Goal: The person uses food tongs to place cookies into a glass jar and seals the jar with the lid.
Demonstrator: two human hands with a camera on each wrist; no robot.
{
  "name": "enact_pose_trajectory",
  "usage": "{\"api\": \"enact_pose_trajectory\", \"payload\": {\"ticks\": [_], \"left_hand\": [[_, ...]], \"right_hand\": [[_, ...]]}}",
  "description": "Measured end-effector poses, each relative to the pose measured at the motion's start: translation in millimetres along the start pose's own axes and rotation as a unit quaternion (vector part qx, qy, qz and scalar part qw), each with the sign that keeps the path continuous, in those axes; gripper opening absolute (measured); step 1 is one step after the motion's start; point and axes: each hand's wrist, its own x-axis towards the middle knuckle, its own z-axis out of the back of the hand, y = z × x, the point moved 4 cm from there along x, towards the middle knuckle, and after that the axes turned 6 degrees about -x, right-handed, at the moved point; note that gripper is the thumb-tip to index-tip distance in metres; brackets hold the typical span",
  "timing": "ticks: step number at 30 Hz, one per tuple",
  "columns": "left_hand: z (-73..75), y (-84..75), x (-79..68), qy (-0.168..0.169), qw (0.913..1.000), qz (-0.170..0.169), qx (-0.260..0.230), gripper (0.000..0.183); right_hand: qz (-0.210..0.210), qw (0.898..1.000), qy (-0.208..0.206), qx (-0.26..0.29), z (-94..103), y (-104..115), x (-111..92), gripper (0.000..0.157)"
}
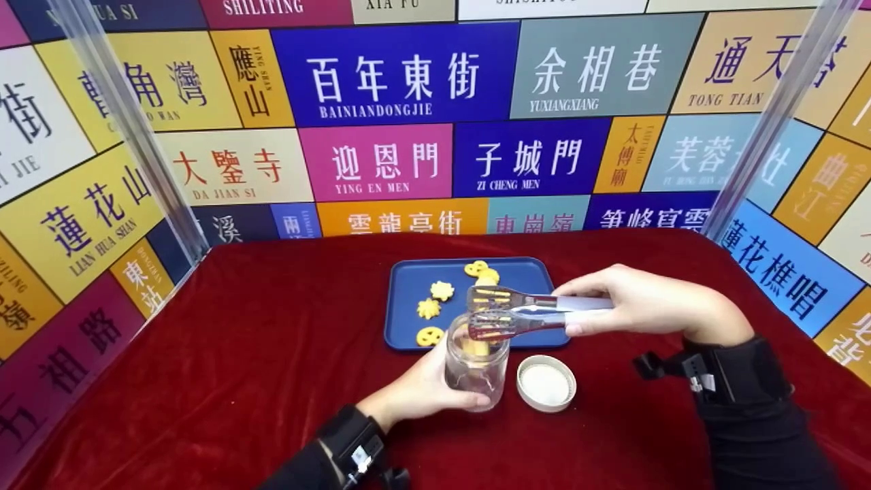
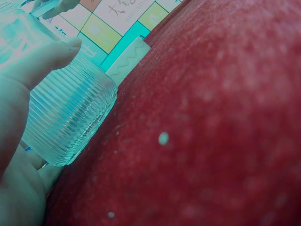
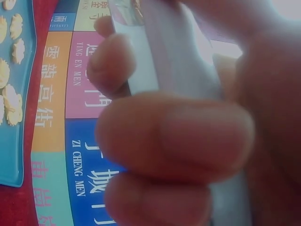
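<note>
My left hand (image 1: 418, 389) grips a clear glass jar (image 1: 488, 391), thumb along its near side; the ribbed wall of the jar (image 2: 75, 108) shows in the left wrist view. My right hand (image 1: 646, 305) holds metal tongs (image 1: 524, 301) by their pale handles (image 3: 178, 61). The tong heads are over the jar's mouth, a gap between them. Something yellow shows through the glass; I cannot tell whether it lies inside or behind. Whether the tongs pinch anything is unclear. Behind the jar, several yellow cookies (image 1: 442, 291) lie on a blue tray (image 1: 408, 272).
A round pale lid (image 1: 546, 383) lies just right of the jar, open side up. Dark red cloth (image 1: 272, 327) covers the table. Printed panels with Chinese characters (image 1: 395, 75) stand behind, and clear posts (image 1: 782, 109) rise at the table's back corners.
</note>
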Motion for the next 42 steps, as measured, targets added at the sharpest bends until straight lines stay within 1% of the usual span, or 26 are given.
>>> {"api": "enact_pose_trajectory", "payload": {"ticks": [6, 9, 12, 17, 20, 23, 26, 28, 30, 32, 35, 38, 42], "left_hand": [[0.2, 1.2, 1.0, 0.004, 1.0000, -0.004, -0.001, 0.115], [-0.6, 0.4, 1.1, 0.009, 0.9997, -0.011, -0.018, 0.114], [-0.9, -0.1, 0.9, 0.011, 0.9996, -0.012, -0.024, 0.114], [-0.3, 0.4, 0.8, 0.003, 1.0000, -0.008, -0.002, 0.110], [0.1, 0.9, 0.2, -0.002, 1.0000, 0.001, 0.005, 0.105], [0.2, 1.1, 0.1, -0.002, 1.0000, 0.005, 0.003, 0.101], [0.0, 1.1, 0.1, -0.002, 1.0000, 0.003, -0.003, 0.094], [-0.1, 1.2, -0.1, -0.003, 1.0000, 0.001, -0.005, 0.091], [0.0, 1.2, -0.4, -0.004, 1.0000, -0.002, -0.007, 0.090], [0.1, 1.5, -0.4, -0.005, 0.9999, -0.005, -0.008, 0.091], [0.1, 2.0, -0.3, -0.003, 0.9999, -0.009, -0.004, 0.095], [-0.1, 2.4, 0.1, -0.002, 0.9999, -0.011, 0.002, 0.097], [-0.3, 2.4, 0.1, -0.004, 1.0000, -0.006, 0.006, 0.097]], "right_hand": [[0.001, 1.000, -0.003, 0.000, 0.4, 1, 0, 0.044], [-0.002, 1.000, -0.002, 0.001, 0.5, 1, 0, 0.045], [-0.002, 1.000, -0.003, 0.003, 0.5, 1, 0, 0.044], [0.006, 1.000, -0.011, 0.007, 1.0, 1, 0, 0.042], [0.012, 0.999, -0.031, 0.004, 3.3, 0, 1, 0.039], [0.006, 0.998, -0.069, -0.008, 6.7, -2, 2, 0.036], [-0.021, 0.994, -0.104, -0.033, 8.6, -9, 4, 0.037], [-0.043, 0.991, -0.112, -0.055, 7.6, -15, 5, 0.037], [-0.066, 0.990, -0.098, -0.072, 3.7, -23, 8, 0.036], [-0.082, 0.991, -0.072, -0.080, -2.3, -31, 12, 0.036], [-0.100, 0.992, -0.030, -0.073, -12.9, -43, 19, 0.038], [-0.105, 0.993, -0.004, -0.058, -21.9, -51, 24, 0.040], [-0.103, 0.994, 0.016, -0.040, -30.5, -57, 29, 0.039]]}}
